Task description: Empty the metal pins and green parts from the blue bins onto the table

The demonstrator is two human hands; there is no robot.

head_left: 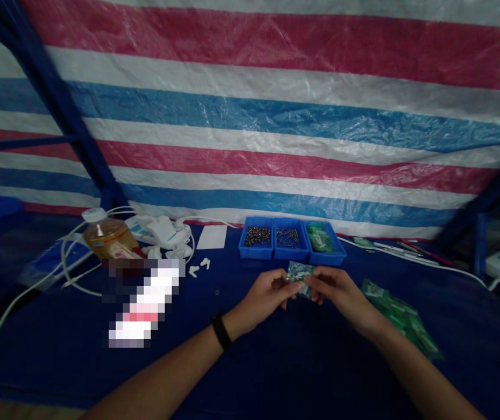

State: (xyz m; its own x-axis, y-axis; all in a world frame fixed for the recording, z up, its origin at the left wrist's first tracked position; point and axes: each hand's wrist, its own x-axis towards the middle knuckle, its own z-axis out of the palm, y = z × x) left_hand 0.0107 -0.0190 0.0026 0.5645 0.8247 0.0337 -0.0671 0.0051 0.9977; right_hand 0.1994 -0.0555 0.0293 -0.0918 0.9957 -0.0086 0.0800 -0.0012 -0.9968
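Both of my hands meet over the dark blue table (276, 361) and pinch one small clear plastic bag (299, 273) with green print and small parts inside. My left hand (267, 294), with a black band on the wrist, grips its left edge. My right hand (337, 290) grips its right edge. Just behind the bag stand three small blue bins (291, 238): the left one holds metal nuts, the middle one screws, the right one green bags.
A pile of green-printed bags (401, 315) lies right of my right arm. At the left are a bottle of yellowish liquid (107, 235), white cables and a power strip (162, 230), and a white card (212, 237). A striped tarp hangs behind.
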